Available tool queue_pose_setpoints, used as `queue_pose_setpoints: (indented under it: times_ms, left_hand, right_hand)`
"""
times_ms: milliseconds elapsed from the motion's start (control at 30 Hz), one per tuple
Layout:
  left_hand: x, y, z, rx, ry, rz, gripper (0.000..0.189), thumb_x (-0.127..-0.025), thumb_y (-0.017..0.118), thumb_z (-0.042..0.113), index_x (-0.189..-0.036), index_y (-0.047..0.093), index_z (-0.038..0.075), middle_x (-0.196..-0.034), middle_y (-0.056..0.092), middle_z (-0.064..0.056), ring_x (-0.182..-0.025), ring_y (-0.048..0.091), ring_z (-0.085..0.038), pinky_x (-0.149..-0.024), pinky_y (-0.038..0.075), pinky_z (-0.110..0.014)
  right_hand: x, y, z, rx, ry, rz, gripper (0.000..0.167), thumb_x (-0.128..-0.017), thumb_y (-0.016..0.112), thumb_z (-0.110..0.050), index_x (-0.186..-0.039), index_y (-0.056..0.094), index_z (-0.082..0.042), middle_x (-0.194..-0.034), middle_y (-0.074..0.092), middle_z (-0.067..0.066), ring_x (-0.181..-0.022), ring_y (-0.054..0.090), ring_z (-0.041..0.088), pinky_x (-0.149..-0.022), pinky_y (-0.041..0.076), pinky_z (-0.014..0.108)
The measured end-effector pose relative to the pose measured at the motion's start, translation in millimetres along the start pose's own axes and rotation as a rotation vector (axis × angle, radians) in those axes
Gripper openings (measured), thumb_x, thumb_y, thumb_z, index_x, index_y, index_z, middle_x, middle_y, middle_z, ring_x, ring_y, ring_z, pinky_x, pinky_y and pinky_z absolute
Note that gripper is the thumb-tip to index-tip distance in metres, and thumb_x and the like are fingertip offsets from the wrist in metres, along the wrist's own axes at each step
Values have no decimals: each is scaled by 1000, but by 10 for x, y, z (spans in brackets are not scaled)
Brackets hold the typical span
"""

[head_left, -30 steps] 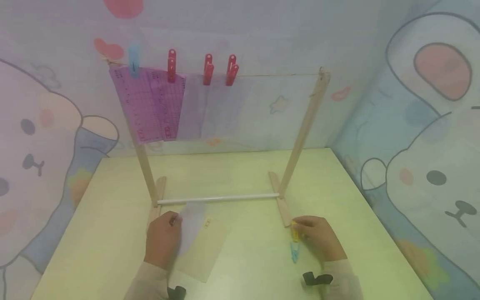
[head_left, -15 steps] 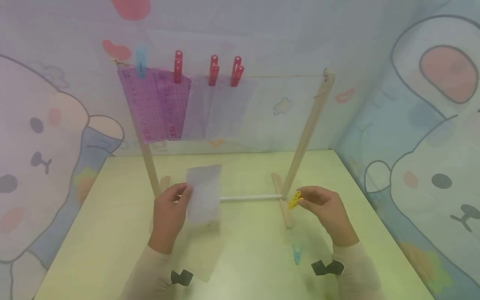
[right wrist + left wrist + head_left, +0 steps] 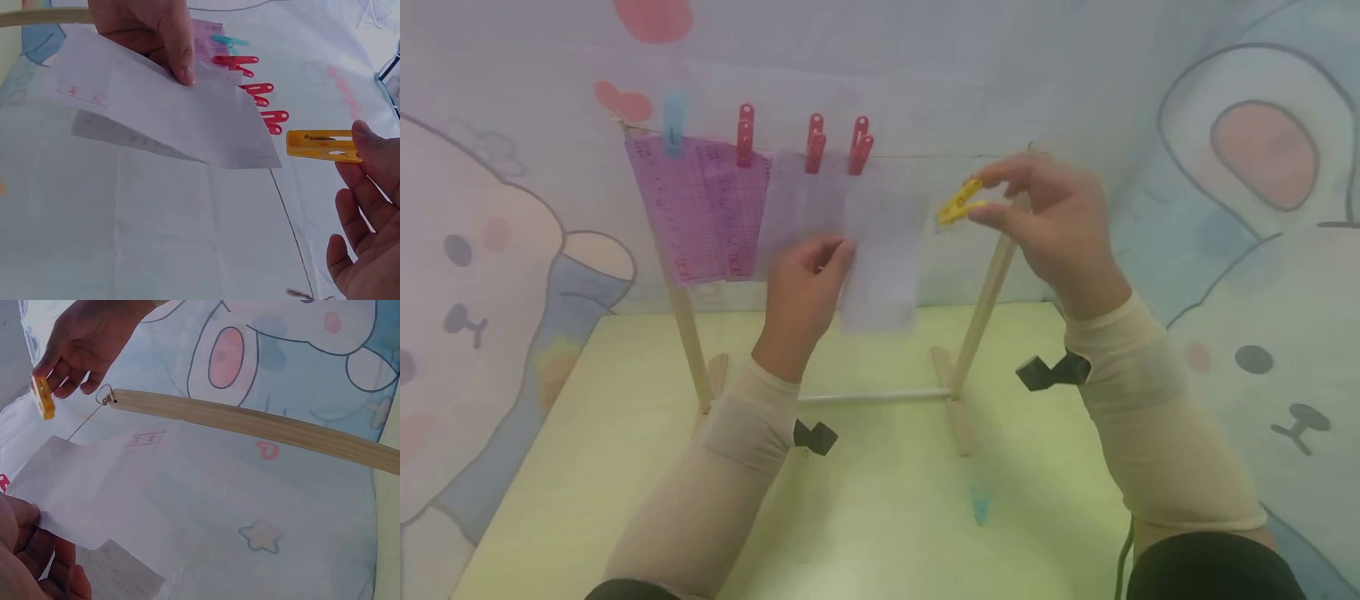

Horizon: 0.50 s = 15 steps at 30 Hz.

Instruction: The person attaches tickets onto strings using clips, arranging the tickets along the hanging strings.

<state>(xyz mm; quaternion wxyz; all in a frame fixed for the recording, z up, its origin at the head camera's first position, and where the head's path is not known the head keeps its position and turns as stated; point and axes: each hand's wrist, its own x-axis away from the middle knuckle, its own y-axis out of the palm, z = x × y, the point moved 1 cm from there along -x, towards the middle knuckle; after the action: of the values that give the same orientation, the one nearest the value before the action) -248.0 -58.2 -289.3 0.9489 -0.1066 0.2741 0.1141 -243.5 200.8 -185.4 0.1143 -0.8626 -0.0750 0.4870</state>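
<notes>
My left hand [image 3: 805, 287] pinches the left edge of a white sheet of paper [image 3: 883, 267], thumb in front. The sheet hangs just below the string [image 3: 947, 156], right of the papers clipped there; red print shows on it in the right wrist view. My right hand [image 3: 1052, 217] holds a yellow clothespin [image 3: 958, 204] between thumb and fingertips, to the right of the sheet and below string height. In the right wrist view the clothespin [image 3: 320, 145] points at the sheet's corner, with a small gap between them.
Purple printed sheets [image 3: 700, 208] and pale sheets hang at the left under a light blue clip [image 3: 673, 125] and red clips [image 3: 746, 133]. Wooden posts [image 3: 681, 333] with a white crossbar [image 3: 872, 397] carry the string. A light blue clothespin [image 3: 979, 507] lies on the table [image 3: 887, 467].
Both hands have risen from the table toward the string. The left hand has lifted the white sheet; the right has carried the yellow clothespin up and left. The light blue clothespin stays on the table.
</notes>
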Motion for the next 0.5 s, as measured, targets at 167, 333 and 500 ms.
queue_pose_setpoints:
  times_ms: [167,333,500]
  left_hand:
    - [-205,93,157,28,-25,12,22,-99,73,23,-108,80,5,-102,76,-7,-93,64,-15,-86,52,-31]
    - [-306,167,230,42,-44,-12,23,-99,73,23,-109,80,4,-107,77,-8,-98,66,-15,-91,53,-31]
    - [-348,201,260,42,-60,-22,22,-99,72,22,-109,79,4,-106,76,-7,-98,65,-15,-90,53,-30]
  right_hand:
    - [-467,100,-137,79,32,17,16,-78,81,12,-93,77,6,-87,78,0,-85,62,18,-80,45,27]
    - [-693,140,-159,73,134,38,9,-80,81,12,-80,76,4,-78,75,-1,-77,60,20,-74,48,26]
    - [-799,178,-22,77,226,15,9,-81,83,7,-79,79,-2,-77,75,0,-77,58,20,-69,49,27]
